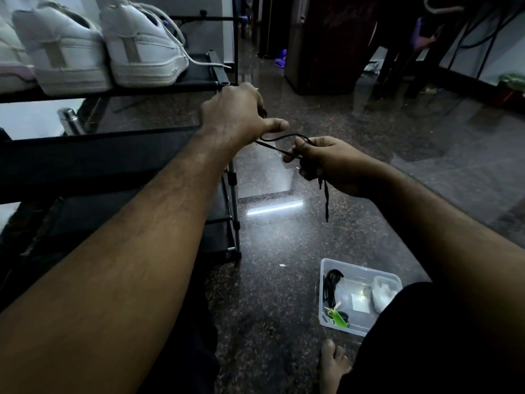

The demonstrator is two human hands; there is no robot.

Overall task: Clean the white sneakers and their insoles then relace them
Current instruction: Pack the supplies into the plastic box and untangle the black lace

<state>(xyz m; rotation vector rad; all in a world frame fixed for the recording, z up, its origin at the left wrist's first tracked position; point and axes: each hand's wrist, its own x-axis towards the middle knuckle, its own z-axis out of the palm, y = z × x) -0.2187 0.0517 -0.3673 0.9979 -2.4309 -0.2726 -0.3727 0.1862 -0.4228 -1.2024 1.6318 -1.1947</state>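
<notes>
We hold one black lace [279, 142] stretched between two hands above the dark floor [284, 237]. Our left hand [235, 115] curls its fingers around one end; our right hand [326, 163] grips the bundled remainder, one tail hanging below. Two white sneakers [99, 46] stand heel-out on the top tier of the black rack [113, 155]. One clear container [359, 297] rests on the floor near our right knee.

Dim room, glossy speckled stone floor [284, 280], black shelving rack [113, 155]
</notes>
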